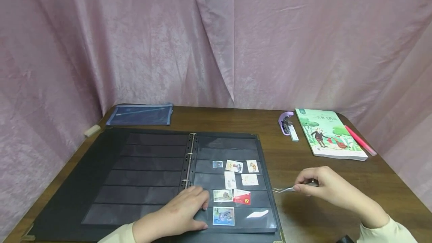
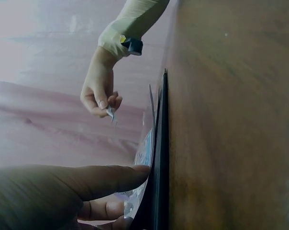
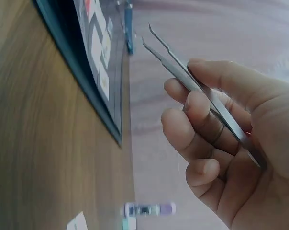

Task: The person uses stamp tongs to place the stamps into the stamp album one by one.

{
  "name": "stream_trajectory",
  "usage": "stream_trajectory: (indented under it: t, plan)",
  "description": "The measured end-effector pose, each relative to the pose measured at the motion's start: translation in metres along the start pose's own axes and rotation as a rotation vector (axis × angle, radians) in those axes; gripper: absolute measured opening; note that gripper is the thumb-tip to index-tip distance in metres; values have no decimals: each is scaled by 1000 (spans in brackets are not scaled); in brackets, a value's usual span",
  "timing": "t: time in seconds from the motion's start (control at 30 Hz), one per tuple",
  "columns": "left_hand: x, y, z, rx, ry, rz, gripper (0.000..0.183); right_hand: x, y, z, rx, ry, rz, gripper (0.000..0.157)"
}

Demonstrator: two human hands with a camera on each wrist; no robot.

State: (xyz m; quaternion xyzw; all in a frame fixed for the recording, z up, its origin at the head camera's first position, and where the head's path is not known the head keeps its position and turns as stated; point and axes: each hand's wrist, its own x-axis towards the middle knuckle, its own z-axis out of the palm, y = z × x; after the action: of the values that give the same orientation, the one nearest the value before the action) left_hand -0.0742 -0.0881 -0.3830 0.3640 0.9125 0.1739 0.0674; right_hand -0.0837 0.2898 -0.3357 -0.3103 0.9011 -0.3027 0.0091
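A black ring-bound stamp album (image 1: 75, 175) lies open on the table, its right page (image 1: 229, 143) carrying several small stamps in clear strips. My left hand (image 1: 177, 211) rests on that page beside the rings, left of a blue stamp (image 1: 223, 216). In the left wrist view its thumb (image 2: 113, 181) is straight and touches the page. My right hand (image 1: 329, 188) holds metal tweezers (image 3: 224, 115) between thumb and fingers, right of the album. The bent tips are apart with nothing visible between them, close to the album's right edge. A red and white stamp (image 1: 242, 197) sits in a middle row.
A purple stapler (image 1: 284, 123), a small white and teal piece (image 1: 293, 133), a green-covered book (image 1: 329, 134) and a red pen (image 1: 359, 140) lie at the back right. At the back left are a blue mesh pouch (image 1: 140, 114) and a beige block (image 1: 92, 130).
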Motion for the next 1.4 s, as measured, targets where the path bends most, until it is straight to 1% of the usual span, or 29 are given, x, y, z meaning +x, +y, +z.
stream_trajectory:
  t: [0.17, 0.33, 0.47, 0.6, 0.7, 0.8, 1.0, 1.17, 1.27, 1.4]
  plan:
    - [1, 1, 0, -11, -4, 4, 40, -22, 13, -7, -15, 73, 71, 11]
    - [1, 0, 0, -31, -18, 0, 39, -38, 27, -12, -33, 117, 130, 9]
    - [1, 0, 0, -36, -20, -1, 39, -48, 38, -14, -71, 158, 216, 7]
    - [1, -1, 0, -31, -14, 4, 39, -59, 47, -16, -132, 196, 319, 5]
    - [1, -1, 0, -30, -12, 8, 38, -66, 54, -18, -152, 201, 382, 3]
    - [0, -2, 0, -30, -8, 8, 38, -73, 62, -20, -160, 205, 425, 3]
    - [-1, -2, 1, -23, 10, 6, 39, -79, 74, -23, -201, 218, 485, 10]
    - [-1, -1, 0, -30, 9, 10, 39, -85, 83, -26, -220, 208, 544, 15]
    - [0, -1, 1, -32, 11, 12, 39, -86, 87, -27, -222, 198, 569, 17]
    - [-1, -3, 1, -36, 7, 10, 39, -85, 92, -26, -198, 183, 569, 17]
